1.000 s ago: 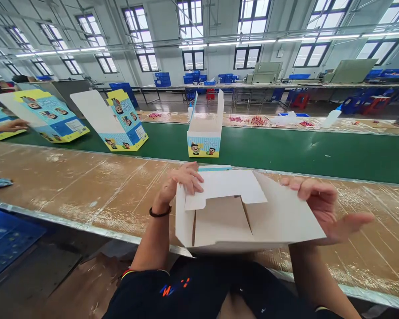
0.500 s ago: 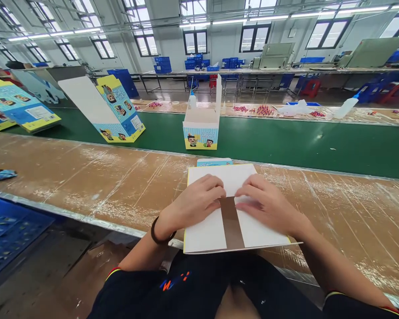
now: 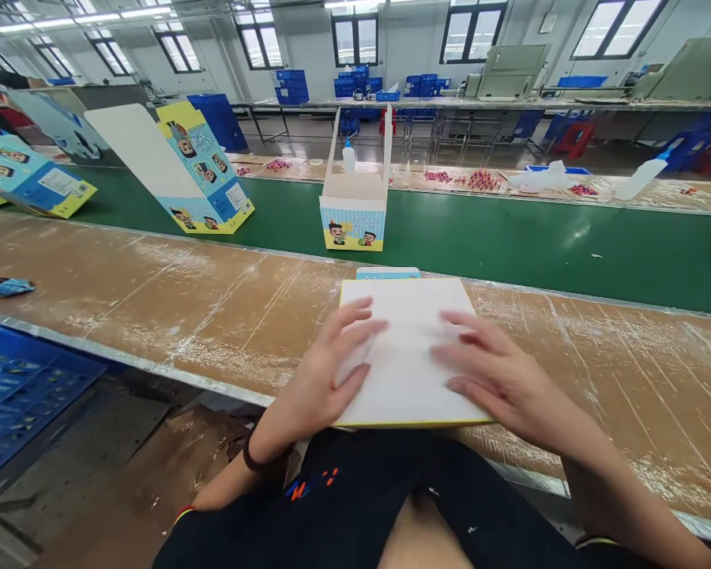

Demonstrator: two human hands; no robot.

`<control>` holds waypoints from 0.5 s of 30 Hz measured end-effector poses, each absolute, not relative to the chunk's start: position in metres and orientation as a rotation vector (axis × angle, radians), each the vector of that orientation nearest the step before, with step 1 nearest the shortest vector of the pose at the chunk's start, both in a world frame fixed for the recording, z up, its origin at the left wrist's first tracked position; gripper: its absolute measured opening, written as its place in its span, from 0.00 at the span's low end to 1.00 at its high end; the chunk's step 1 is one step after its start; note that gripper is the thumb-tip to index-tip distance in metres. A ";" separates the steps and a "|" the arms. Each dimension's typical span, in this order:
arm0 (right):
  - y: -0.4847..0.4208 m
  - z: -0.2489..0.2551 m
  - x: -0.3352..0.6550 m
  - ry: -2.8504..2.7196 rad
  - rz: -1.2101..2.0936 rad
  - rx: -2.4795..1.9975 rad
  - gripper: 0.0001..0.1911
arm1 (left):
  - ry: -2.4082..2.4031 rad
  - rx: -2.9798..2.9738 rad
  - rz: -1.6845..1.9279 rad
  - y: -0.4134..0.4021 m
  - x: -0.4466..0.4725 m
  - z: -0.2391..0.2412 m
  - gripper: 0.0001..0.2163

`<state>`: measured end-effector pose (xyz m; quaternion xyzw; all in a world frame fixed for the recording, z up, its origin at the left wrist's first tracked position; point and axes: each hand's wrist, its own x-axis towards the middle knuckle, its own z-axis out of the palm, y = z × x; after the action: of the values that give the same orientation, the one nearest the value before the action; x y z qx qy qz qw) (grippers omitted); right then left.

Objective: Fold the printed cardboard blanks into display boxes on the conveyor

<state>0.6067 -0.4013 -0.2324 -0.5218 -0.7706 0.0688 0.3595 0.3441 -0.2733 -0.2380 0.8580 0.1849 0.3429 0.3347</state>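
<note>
A flat white carton [image 3: 406,356] is laid on the tabletop [image 3: 154,316], plain side up and yellow-edged, in front of the person. The left grip [image 3: 323,371] and right grip [image 3: 498,371] are held spread open over its two sides, blurred, with nothing clasped. A printed carton [image 3: 388,273] is seen just behind it, and beyond, an open box [image 3: 352,229] is stood on the green belt [image 3: 509,245].
</note>
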 end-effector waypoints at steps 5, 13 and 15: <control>-0.386 -0.232 0.611 -2.328 0.284 -1.376 0.18 | 0.343 2.672 0.494 -0.271 0.348 -0.235 0.20; -0.394 -0.242 0.619 -1.958 0.327 -1.384 0.17 | 0.696 2.456 0.726 -0.270 0.340 -0.251 0.31; -0.398 -0.243 0.623 -1.916 0.367 -1.412 0.18 | 0.778 2.332 0.741 -0.270 0.335 -0.262 0.38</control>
<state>0.6226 -0.3978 -0.2428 -0.5474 -0.7427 0.1422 0.3586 0.3351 -0.2696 -0.2619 0.8711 0.2905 0.2768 0.2831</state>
